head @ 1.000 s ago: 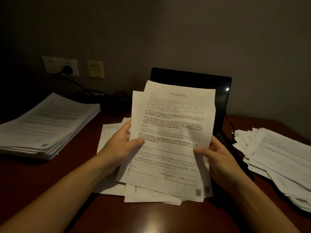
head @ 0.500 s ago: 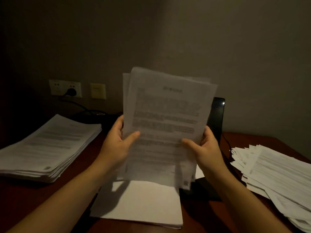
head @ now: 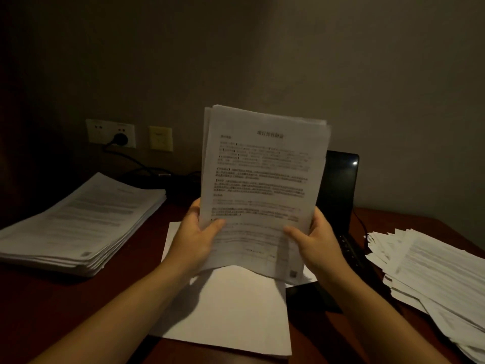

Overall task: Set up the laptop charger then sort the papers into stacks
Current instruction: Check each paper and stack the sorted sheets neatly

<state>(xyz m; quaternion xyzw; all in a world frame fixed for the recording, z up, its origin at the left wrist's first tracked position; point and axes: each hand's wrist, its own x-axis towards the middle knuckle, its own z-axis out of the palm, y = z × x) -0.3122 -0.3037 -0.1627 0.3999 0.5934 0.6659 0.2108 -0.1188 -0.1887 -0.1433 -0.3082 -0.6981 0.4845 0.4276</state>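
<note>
Two hands hold one sheaf of papers [head: 265, 179] upright at the centre of the frame. Its long axis runs top to bottom, leaning slightly right, with the printed side facing the camera and the heading at the top. The left hand [head: 194, 240] grips the sheaf's lower left edge, thumb curled over the front. The right hand [head: 317, 240] grips the lower right edge the same way. The fingers behind the sheets are hidden.

Three other lots of paper lie on the dark worktop [head: 39, 311]: a squared stack [head: 81, 224] at the left, blank-faced sheets [head: 236, 311] at lower centre, and a ragged pile [head: 433, 271] cut off by the right edge.

One laptop [head: 339, 185] stands open behind the sheaf, mostly covered by it.

Two wall plates sit at the upper left: a white socket [head: 110, 132] with a black plug [head: 119, 140] in it, and a yellowish plate [head: 161, 138]. The cable [head: 131, 160] runs down into shadow. The print is too blurred to read.
</note>
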